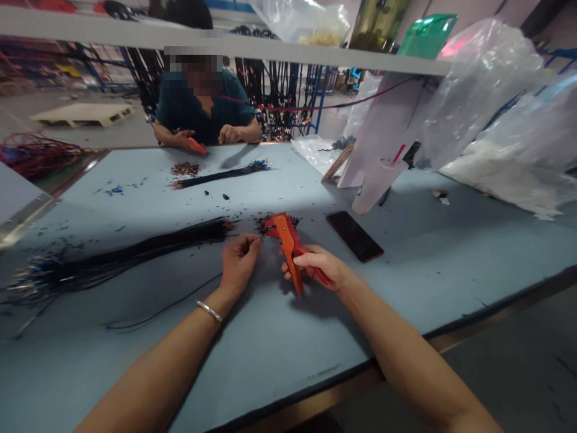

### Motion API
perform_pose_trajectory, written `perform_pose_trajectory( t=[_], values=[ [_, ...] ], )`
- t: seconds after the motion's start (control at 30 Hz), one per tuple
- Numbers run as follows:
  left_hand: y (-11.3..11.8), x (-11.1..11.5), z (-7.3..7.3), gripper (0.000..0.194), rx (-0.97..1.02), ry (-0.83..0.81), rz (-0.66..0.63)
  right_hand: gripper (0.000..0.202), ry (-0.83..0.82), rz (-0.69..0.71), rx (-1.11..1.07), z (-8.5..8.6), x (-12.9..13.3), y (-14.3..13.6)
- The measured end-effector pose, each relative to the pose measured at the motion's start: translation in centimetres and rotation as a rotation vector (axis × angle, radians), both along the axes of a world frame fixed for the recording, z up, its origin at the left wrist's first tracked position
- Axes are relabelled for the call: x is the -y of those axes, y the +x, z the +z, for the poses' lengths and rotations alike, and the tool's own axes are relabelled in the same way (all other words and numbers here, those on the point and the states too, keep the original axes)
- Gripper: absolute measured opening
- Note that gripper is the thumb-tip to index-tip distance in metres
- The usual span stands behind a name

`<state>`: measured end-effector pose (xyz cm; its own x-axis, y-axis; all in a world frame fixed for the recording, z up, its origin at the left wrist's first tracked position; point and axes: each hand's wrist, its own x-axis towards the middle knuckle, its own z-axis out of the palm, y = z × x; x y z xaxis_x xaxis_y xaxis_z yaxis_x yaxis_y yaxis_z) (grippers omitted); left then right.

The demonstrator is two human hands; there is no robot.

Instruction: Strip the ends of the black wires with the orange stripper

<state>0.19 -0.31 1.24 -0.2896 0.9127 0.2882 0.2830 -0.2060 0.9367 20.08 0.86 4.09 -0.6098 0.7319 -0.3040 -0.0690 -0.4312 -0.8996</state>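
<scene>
In my right hand (315,266) is a wire stripper (285,237) with orange and red handles, its jaws pointing up and to the left. My left hand (240,258) pinches a thin black wire (169,307), whose tail trails down and left to a small blue end on the table. The wire's tip is close to the stripper's jaws; I cannot tell whether it is between them. Behind the jaws lies a small pile of dark and coppery scraps (262,225). Left of my hands stretches a large bundle of black wires (135,251) with blue and silvery ends.
A phone (354,236) lies right of the stripper, near a plastic cup (377,185) with a red straw. Across the table (288,373) a person (205,111) holds a red tool by a smaller wire bundle (220,175). Plastic bags (505,150) fill the far right.
</scene>
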Motion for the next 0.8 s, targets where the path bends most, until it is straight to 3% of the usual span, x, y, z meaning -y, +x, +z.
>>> perform_pose_trajectory(
  t=[0.23, 0.53, 0.8],
  values=[
    [0.0, 0.1, 0.0, 0.02, 0.02, 0.002, -0.008, 0.037, -0.007, 0.035, -0.022, -0.3, 0.0, 0.1],
    [0.0, 0.0, -0.1, 0.019, 0.045, 0.0, -0.019, 0.035, 0.117, 0.073, 0.025, 0.9, 0.0, 1.3],
    [-0.2, 0.0, -0.2, 0.019, 0.053, 0.075, -0.096, 0.037, 0.039, 0.228, -0.139, -0.5, -1.0, 2.5]
  ],
)
